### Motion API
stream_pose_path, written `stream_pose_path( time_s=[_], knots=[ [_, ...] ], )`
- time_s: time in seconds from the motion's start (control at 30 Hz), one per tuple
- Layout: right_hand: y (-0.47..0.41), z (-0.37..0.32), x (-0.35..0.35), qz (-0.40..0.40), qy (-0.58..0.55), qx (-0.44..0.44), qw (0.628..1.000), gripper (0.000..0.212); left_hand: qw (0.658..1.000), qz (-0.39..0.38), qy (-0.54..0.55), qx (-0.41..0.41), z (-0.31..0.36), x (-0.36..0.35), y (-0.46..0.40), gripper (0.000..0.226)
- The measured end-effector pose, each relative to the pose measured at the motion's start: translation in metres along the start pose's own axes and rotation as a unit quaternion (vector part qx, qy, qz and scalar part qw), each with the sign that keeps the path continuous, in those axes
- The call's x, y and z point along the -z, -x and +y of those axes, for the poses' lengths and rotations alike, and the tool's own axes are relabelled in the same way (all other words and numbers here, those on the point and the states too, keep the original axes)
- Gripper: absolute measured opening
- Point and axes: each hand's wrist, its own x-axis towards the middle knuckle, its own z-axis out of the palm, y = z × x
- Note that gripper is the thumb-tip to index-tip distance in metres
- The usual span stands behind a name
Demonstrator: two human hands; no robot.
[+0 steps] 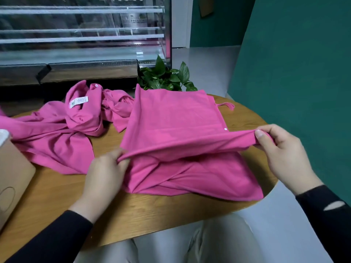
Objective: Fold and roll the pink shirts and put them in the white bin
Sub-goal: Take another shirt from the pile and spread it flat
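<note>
- Left hand (103, 173) pinched on the near-left end of a raised fold of the pink shirt (171, 118), fingers curled over the cloth, thumb tucked under.
- Right hand (281, 154) gripping the opposite end of the same fold, thumb on top, fingers closed beneath, held above the wooden table (57, 186).
- Between the two grips: a taut ridge of cloth lifted clear of the layer below.
- Beyond the grips: a flat rectangular panel of the shirt, sloping up from the table toward the fold, with a small white snap (225, 129) near its right edge, just left of the right hand.
- Under and nearer than the grips: the rest of the shirt, lying in loose diagonal creases to the table's near edge.
- Left of the left hand, well apart from it: crumpled pink shirts (62, 133) in a heap, one with a white label (78, 101) showing.
- Further left, at the frame edge: a tan box (13, 177) with a white rim; whether this belongs to the bin, cannot tell.
- Beyond the lifted panel: a leafy green plant (163, 76), and behind it a glass display case (81, 35).
- Black sleeves (57, 238) on both forearms.
</note>
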Motion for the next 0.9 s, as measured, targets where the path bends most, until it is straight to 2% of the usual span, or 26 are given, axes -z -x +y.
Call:
stream_pose_path(
  time_s=[0.07,0.1,0.17,0.2,0.23,0.27,0.33,0.4,0.47,0.53,0.67,0.77,0.83,0.9],
  knots=[
    [-0.003,0.002,-0.003,0.006,-0.011,0.001,1.000,0.017,0.999,0.036,-0.012,-0.003,0.006,0.011,-0.005,0.013],
    [-0.004,0.003,-0.005,0.007,-0.016,-0.003,1.000,0.017,0.996,0.074,-0.020,-0.040,0.011,0.015,-0.003,0.016],
    [-0.006,0.008,-0.011,0.005,-0.020,-0.015,1.000,0.017,0.976,0.116,-0.043,-0.180,0.024,0.019,0.015,0.028],
    [-0.007,0.012,-0.014,0.009,-0.022,-0.022,0.999,0.017,0.959,0.086,-0.055,-0.266,0.032,0.014,0.028,0.035],
    [-0.008,0.014,-0.016,0.014,-0.023,-0.027,0.999,0.017,0.940,0.023,-0.063,-0.334,0.038,0.005,0.041,0.038],
    [-0.010,0.014,-0.020,0.019,-0.020,-0.029,0.999,0.017,0.926,-0.046,-0.079,-0.366,0.038,-0.008,0.052,0.036],
    [-0.013,0.010,-0.025,0.037,-0.011,-0.018,0.999,0.020,0.932,-0.134,-0.104,-0.320,0.036,-0.033,0.057,0.023],
    [-0.019,0.007,-0.028,0.064,0.015,0.002,0.998,0.021,0.951,-0.143,-0.120,-0.247,0.038,-0.045,0.048,0.044],
    [-0.027,0.004,-0.028,0.077,0.036,0.007,0.996,0.014,0.952,-0.141,-0.143,-0.230,0.045,-0.053,0.041,0.065],
    [-0.035,-0.004,-0.027,0.059,0.012,0.005,0.998,0.014,0.953,-0.137,-0.168,-0.210,0.053,-0.054,0.034,0.070],
    [-0.044,-0.008,-0.027,0.025,-0.041,-0.030,0.998,0.020,0.947,-0.145,-0.188,-0.218,0.058,-0.059,0.022,0.032],
    [-0.032,-0.004,-0.029,0.033,-0.094,-0.050,0.994,0.014,0.944,-0.170,-0.129,-0.253,0.058,-0.057,0.032,0.032],
    [-0.006,0.000,-0.039,0.035,-0.092,-0.051,0.994,0.021,0.940,-0.145,-0.102,-0.290,0.056,-0.051,0.041,0.034],
    [0.026,0.004,-0.051,-0.020,-0.039,-0.029,0.999,0.023,0.943,-0.124,-0.081,-0.297,0.057,-0.043,0.045,0.035]
  ],
)
